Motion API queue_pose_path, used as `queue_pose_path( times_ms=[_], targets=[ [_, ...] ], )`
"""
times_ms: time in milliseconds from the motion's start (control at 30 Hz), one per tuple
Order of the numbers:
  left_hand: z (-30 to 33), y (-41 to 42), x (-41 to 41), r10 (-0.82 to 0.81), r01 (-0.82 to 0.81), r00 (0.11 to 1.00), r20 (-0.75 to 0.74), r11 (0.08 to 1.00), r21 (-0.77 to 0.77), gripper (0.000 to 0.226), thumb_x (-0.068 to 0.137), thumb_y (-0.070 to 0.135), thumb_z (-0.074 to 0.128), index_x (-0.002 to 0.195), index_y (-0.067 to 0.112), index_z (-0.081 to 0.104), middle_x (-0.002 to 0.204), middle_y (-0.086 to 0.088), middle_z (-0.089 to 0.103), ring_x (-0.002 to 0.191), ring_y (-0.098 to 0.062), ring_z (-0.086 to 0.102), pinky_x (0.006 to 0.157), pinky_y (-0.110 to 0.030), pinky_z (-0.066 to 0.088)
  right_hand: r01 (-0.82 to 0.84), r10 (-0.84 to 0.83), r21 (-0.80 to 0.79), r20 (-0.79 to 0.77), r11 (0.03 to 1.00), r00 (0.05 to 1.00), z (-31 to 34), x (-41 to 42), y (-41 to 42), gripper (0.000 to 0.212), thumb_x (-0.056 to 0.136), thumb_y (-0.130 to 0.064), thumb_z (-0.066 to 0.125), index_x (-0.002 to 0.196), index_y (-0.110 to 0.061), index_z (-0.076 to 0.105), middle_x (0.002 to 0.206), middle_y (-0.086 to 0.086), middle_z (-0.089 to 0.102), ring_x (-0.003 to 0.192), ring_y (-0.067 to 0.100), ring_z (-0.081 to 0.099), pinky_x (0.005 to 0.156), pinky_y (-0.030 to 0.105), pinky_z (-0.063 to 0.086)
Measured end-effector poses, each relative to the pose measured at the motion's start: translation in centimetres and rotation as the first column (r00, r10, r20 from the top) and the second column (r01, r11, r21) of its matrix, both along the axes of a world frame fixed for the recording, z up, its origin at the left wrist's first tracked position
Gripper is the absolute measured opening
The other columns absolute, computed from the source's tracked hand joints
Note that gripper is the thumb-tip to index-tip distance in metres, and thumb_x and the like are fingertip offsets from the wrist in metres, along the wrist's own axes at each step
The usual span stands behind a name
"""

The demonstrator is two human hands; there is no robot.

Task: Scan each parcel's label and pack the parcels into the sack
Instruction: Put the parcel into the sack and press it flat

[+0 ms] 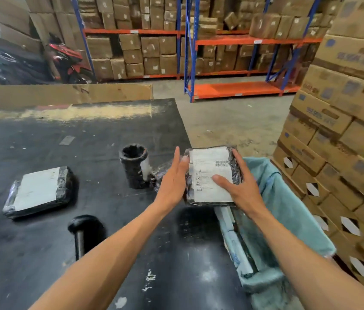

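The teal sack (288, 211) gapes open, holding pale flat parcels. Above its mouth, the right hand (241, 186) grips a black-wrapped parcel (212, 175) (barcoded label, print unreadable); the left hand (174, 177) touches it with straight fingers.

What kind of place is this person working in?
Most likely a warehouse packing station: tall shelving racks loaded with cartons, stacked cardboard boxes beside the black table, and a labelled parcel held over a sack.
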State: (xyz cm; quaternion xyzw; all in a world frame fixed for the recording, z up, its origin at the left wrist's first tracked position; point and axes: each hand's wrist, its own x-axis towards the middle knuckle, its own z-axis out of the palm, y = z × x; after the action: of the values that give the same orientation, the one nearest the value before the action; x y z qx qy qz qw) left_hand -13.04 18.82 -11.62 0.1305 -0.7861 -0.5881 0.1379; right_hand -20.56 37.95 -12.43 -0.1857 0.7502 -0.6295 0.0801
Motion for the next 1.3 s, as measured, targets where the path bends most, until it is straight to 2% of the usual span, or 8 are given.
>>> queue_pose_path(
  times_ms=[133,333,467,600,767,933,1067,1300],
  targets=[
    [-4.0,4.8,-4.3,-0.037,0.052,0.996,0.083,0.979,-0.195,0.067,0.101,0.067,0.03,0.155,0.027,0.038,0.148,-0.001,0.051,0.136,-0.022,0.047,0.116,-0.035,0.033,0.144,-0.148,0.061,0.07,0.988,0.987,-2.6,-3.6,7.2,0.098,0.08,-0.031,0.092,0.161,-0.042,0.038,0.143,-0.022,0.058,0.127,0.001,0.061,0.114,0.033,0.048],
    [-9.4,7.9,-8.1,-0.045,0.227,0.944,0.326,0.806,-0.546,0.08,0.105,0.057,0.033,0.162,0.011,0.002,0.169,-0.013,-0.004,0.156,-0.024,-0.004,0.124,-0.035,-0.001,0.119,-0.153,0.234,0.13,0.965,0.98,-8.0,-7.0,12.9,0.098,0.085,-0.026,0.089,0.165,-0.034,0.034,0.148,-0.014,0.053,0.132,0.007,0.051,0.108,0.027,0.041],
    [-11.5,7.8,-9.1,0.019,0.255,0.931,0.364,0.678,-0.689,0.083,0.104,0.059,0.018,0.16,0.002,-0.003,0.168,-0.016,-0.012,0.156,-0.024,-0.012,0.124,-0.034,-0.013,0.014,-0.093,0.355,0.205,0.935,0.974,-12.7,-9.2,13.6,0.095,0.083,-0.031,0.091,0.162,-0.042,0.039,0.133,-0.018,0.062,0.125,0.008,0.057,0.105,0.028,0.043],
    [-12.1,7.9,-9.4,0.084,0.227,0.928,0.364,0.646,-0.729,0.078,0.1,0.048,0.013,0.158,0.001,-0.009,0.166,-0.016,-0.017,0.155,-0.026,-0.015,0.125,-0.037,-0.012,-0.056,-0.059,0.385,0.282,0.921,0.958,-16.1,-10.8,12.1,0.094,0.081,-0.03,0.093,0.159,-0.045,0.042,0.121,-0.025,0.063,0.122,0.008,0.058,0.101,0.024,0.042],
    [-12.3,7.9,-9.4,0.111,0.204,0.929,0.353,0.643,-0.738,0.073,0.101,0.039,0.014,0.159,0.0,-0.002,0.168,-0.017,-0.008,0.156,-0.027,-0.011,0.126,-0.037,-0.01,-0.103,-0.021,0.331,0.351,0.938,0.936,-19.4,-12.7,9.1,0.099,0.077,-0.032,0.096,0.16,-0.044,0.042,0.146,-0.009,0.064,0.133,0.012,0.059,0.119,0.039,0.045],
    [-12.9,7.9,-9.3,0.132,0.169,0.939,0.317,0.627,-0.76,0.069,0.105,0.035,0.021,0.16,0.001,-0.004,0.168,-0.016,-0.01,0.156,-0.025,-0.014,0.126,-0.038,-0.008,-0.201,0.081,0.268,0.399,0.942,0.913,-20.8,-14.4,5.2,0.102,0.078,-0.031,0.096,0.162,-0.042,0.039,0.148,-0.015,0.055,0.136,0.007,0.051,0.112,0.024,0.039],
    [-12.6,7.9,-9.4,0.137,0.156,0.941,0.311,0.638,-0.754,0.069,0.106,0.034,0.023,0.16,0.001,-0.005,0.168,-0.014,-0.01,0.156,-0.023,-0.013,0.126,-0.035,-0.01,-0.267,0.138,0.252,0.433,0.93,0.891,-22.4,-14.4,3.7,0.112,0.075,-0.041,0.096,0.164,-0.049,0.029,0.158,-0.008,0.047,0.144,0.013,0.043,0.116,0.032,0.037],
    [-12.9,7.9,-9.5,0.141,0.17,0.937,0.321,0.618,-0.768,0.07,0.104,0.034,0.023,0.16,0.0,0.001,0.169,-0.015,-0.004,0.156,-0.025,-0.008,0.127,-0.038,-0.005,-0.334,0.138,0.692,0.323,0.641,0.936,-24.2,-14.2,3.4,0.111,0.081,-0.083,0.064,0.164,-0.054,-0.004,0.176,0.007,-0.009,0.161,0.04,0.0,0.129,0.059,0.009]
  ],
)
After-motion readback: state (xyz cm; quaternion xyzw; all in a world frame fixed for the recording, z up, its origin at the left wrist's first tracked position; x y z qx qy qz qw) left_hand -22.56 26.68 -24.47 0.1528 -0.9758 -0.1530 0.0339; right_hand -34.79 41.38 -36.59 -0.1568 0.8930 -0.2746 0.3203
